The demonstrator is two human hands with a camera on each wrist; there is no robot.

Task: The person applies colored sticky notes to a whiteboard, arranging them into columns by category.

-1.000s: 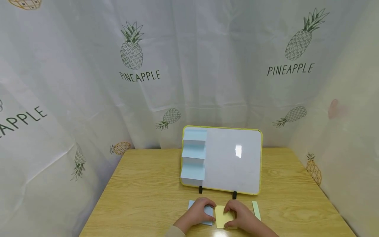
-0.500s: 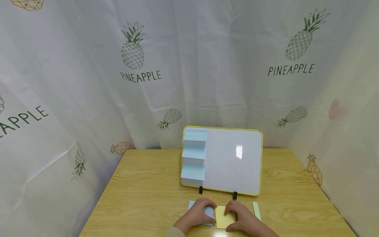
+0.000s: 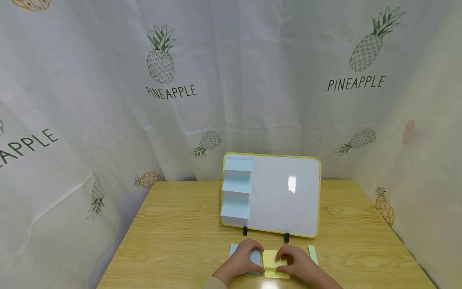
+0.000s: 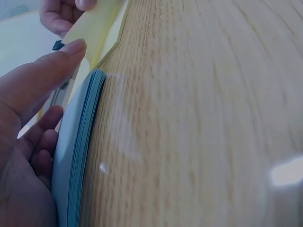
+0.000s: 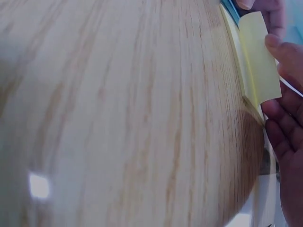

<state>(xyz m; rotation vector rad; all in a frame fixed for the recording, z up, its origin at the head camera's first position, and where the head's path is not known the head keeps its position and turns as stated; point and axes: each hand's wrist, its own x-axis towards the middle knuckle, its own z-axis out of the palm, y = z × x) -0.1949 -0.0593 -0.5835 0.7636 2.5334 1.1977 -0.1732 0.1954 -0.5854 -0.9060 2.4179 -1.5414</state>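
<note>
A square yellow paper note pad (image 3: 270, 259) lies flat on the wood-grain bench (image 3: 173, 241), its near edge facing the person and neither axis plainly longer, while its thin yellow top sheet (image 5: 259, 59) curls up along a left-to-right crease. The right hand (image 3: 298, 264) has its grip pinched on that sheet, right of the pad's middle; the left hand (image 3: 241, 260), thumb and fingertips apart, sits over the thick light-blue paper pad (image 4: 71, 156) just left.

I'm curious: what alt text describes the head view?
The right hand pinches the raised top sheet of a yellow pad on a wooden table, while the left hand is over a blue pad. Behind stands a whiteboard bearing three blue notes.
</note>
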